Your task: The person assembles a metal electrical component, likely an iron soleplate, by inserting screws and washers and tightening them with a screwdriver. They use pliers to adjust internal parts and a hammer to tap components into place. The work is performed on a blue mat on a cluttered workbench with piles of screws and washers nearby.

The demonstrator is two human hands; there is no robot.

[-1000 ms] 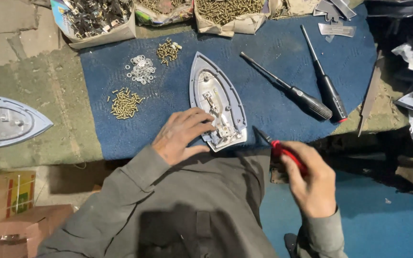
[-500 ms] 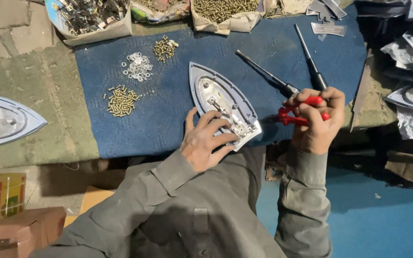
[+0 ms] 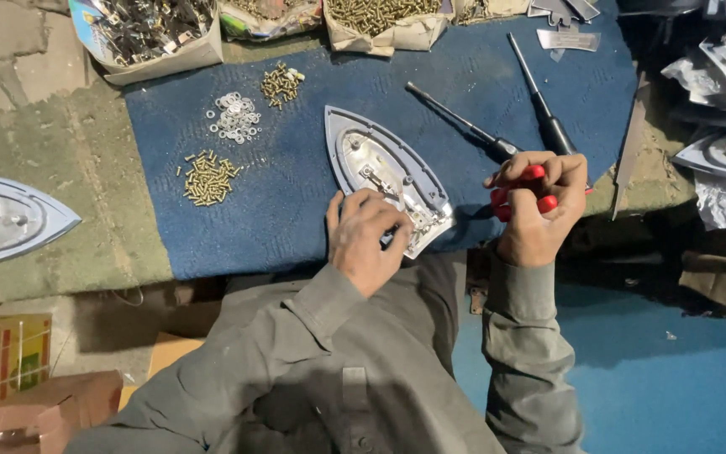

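A silver iron soleplate (image 3: pixel 380 168) lies on the blue mat (image 3: pixel 296 202), its tip pointing away from me. My left hand (image 3: pixel 365 237) rests on the soleplate's near end, fingers curled over its rear edge. My right hand (image 3: pixel 535 206) is to the right of the plate, closed around a red-handled tool (image 3: pixel 521 189); the tool's working end is hidden by my fingers. Two black-handled screwdrivers (image 3: pixel 464 124) (image 3: pixel 541 105) lie on the mat just beyond my right hand.
Small piles sit on the mat's left part: brass screws (image 3: pixel 205 176), silver washers (image 3: pixel 232 116), more screws (image 3: pixel 280 82). Boxes of metal parts (image 3: pixel 149 29) and screws (image 3: pixel 380 17) line the far edge. Another soleplate (image 3: pixel 2 219) lies at left, more plates (image 3: pixel 724 151) at right.
My right hand rose from near my lap to the mat's right side with the red-handled tool. My left hand stayed on the soleplate's near end.
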